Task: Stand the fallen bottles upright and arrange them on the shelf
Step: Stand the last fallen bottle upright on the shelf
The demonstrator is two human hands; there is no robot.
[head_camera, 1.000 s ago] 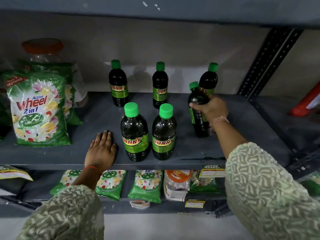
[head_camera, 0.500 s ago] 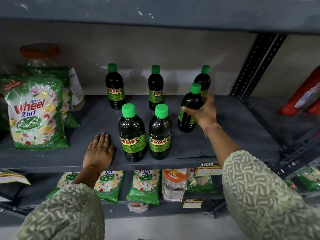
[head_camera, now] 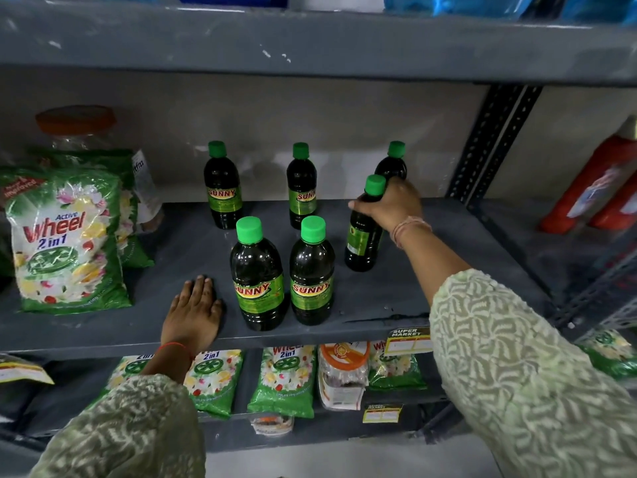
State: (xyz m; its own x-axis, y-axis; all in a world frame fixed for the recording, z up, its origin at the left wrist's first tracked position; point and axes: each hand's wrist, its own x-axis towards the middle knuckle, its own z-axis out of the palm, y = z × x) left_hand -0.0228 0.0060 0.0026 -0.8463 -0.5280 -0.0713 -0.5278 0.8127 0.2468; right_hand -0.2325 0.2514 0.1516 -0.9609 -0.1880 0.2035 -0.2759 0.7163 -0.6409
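So we're at the grey metal shelf [head_camera: 448, 270], and honestly it looks nearly sorted. On the far left there's a big Wheel detergent bag [head_camera: 65, 243], not our concern. The bottles are what matter: three stand along the back, the back left bottle [head_camera: 223, 188], the back middle bottle [head_camera: 302, 188] and the back right bottle [head_camera: 393, 163], which is partly hidden behind our arm. Up front we've got the front left bottle [head_camera: 256, 277] and front middle bottle [head_camera: 312, 274], upright and just beside each other. We can't see a single bottle lying down anywhere.

What's left, as far as we can judge, is the sixth bottle [head_camera: 362, 243]. Our right hand [head_camera: 393, 208] is wrapped around its shoulder just under the green cap, and the bottle leans a little, its base on or very near the shelf, sitting between the front pair and the back right one. It probably just needs lining up with the front row.

Our left hand [head_camera: 193, 312] lies flat and open on the shelf edge, holding nothing, just beside the front left bottle.
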